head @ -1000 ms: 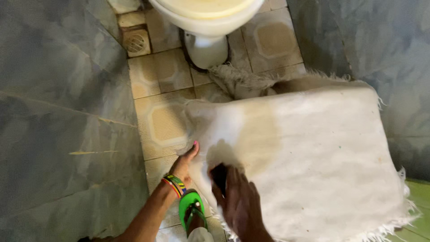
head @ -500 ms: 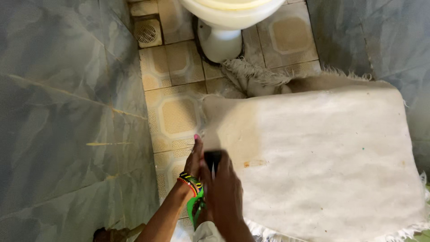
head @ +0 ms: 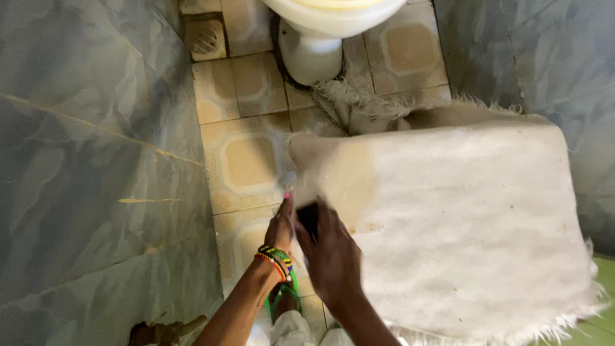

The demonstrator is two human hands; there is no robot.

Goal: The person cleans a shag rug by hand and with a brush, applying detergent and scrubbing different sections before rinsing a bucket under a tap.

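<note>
A large white shaggy rug [head: 461,218] lies turned underside up across the tiled floor, its near left part damp and darker. My left hand [head: 280,225], with beaded bracelets at the wrist, presses on the rug's left edge. My right hand [head: 330,253] is closed around a small dark object [head: 308,220], held against the rug backing right beside the left hand. What the dark object is cannot be made out.
A white toilet base [head: 312,54] stands at the top, with the rug's fringe bunched against it. A floor drain [head: 206,38] sits at the top left. Grey marbled tile walls [head: 90,160] close in on both sides. My foot in a green flip-flop [head: 282,296] is below my hands.
My right hand with the dark object has shifted left towards the rug's edge, coming up beside my left hand. The view has tilted slightly.
</note>
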